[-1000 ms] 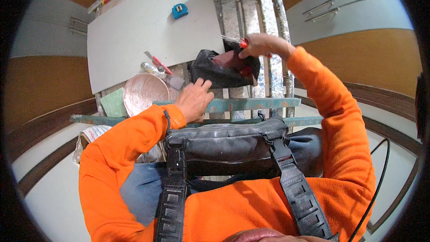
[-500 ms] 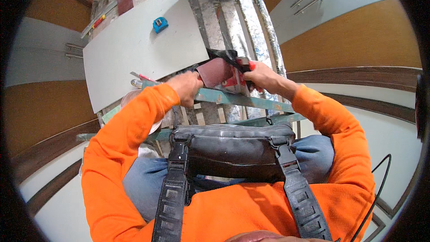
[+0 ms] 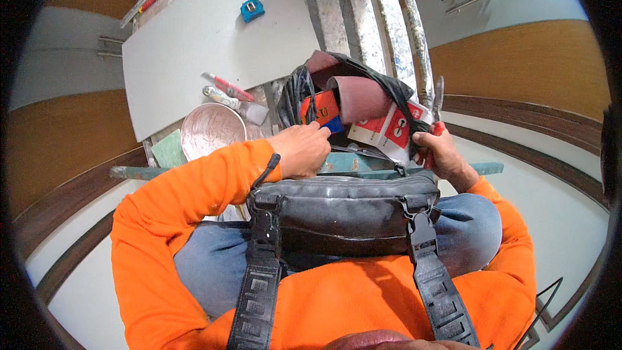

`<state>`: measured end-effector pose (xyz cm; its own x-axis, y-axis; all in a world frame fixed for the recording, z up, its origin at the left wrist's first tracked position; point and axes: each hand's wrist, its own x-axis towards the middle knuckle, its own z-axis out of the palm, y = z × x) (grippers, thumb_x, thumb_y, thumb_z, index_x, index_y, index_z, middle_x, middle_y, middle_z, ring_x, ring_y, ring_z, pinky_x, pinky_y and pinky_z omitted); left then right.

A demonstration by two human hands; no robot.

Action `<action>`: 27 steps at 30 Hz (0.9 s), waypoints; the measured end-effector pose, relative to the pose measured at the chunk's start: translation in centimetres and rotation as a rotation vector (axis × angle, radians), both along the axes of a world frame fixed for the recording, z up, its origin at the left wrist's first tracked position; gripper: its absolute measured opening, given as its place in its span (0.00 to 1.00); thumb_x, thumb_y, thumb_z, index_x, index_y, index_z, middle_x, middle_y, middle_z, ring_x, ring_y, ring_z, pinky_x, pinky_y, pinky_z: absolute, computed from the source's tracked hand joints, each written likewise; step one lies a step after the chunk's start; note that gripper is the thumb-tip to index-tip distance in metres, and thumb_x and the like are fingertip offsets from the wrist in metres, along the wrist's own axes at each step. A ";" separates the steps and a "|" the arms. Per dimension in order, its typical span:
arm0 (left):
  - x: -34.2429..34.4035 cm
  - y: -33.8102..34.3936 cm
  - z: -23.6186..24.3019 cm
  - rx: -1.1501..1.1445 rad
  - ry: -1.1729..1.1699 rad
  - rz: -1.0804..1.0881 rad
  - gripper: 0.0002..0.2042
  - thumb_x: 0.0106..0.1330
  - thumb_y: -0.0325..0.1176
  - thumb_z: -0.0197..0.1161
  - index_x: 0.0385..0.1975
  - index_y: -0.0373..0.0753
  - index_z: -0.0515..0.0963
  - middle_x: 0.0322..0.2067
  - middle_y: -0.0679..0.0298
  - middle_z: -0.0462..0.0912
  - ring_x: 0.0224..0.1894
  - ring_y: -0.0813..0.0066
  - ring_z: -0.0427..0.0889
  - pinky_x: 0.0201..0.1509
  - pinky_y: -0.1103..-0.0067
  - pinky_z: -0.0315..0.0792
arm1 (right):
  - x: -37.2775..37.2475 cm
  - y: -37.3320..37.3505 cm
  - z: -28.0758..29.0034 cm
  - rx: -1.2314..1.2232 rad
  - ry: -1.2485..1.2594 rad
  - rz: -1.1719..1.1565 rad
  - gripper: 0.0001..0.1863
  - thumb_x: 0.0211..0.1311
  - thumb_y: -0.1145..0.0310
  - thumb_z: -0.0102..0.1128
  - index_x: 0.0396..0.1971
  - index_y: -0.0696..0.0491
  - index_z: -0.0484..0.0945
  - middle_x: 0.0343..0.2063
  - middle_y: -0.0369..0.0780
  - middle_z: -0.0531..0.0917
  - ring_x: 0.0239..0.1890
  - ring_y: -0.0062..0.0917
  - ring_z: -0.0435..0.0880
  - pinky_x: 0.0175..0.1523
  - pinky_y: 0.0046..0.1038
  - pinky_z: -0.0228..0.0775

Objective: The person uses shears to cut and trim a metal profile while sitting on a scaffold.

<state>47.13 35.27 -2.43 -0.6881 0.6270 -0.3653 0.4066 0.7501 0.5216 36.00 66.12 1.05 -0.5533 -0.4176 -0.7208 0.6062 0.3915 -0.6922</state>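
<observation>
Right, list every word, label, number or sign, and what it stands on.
I'll place print, not copy its wording:
Orange-and-blue packet: large dark lettering, partly hidden.
Red-and-white packet: white sign on red; other print too small to read.
Blue tape measure: nothing legible.

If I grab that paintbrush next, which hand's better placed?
Probably your left hand: it's nearer the paintbrush. Your right hand is farther off, at the black bag, and holds a red-handled tool.
</observation>
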 end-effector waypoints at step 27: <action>-15.9 -0.5 14.8 -0.313 0.387 0.083 0.12 0.48 0.30 0.71 0.34 0.34 0.86 0.36 0.51 0.86 0.41 0.55 0.87 0.46 0.66 0.83 | -19.9 -6.1 5.6 -0.132 0.673 -0.018 0.12 0.62 0.68 0.57 0.42 0.56 0.78 0.30 0.33 0.81 0.26 0.18 0.78 0.32 0.22 0.71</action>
<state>31.19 34.78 12.38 -0.8533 0.4653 -0.2354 0.4578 0.8846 0.0890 16.12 59.99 6.66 -0.8704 -0.4651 -0.1616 0.0332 0.2720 -0.9617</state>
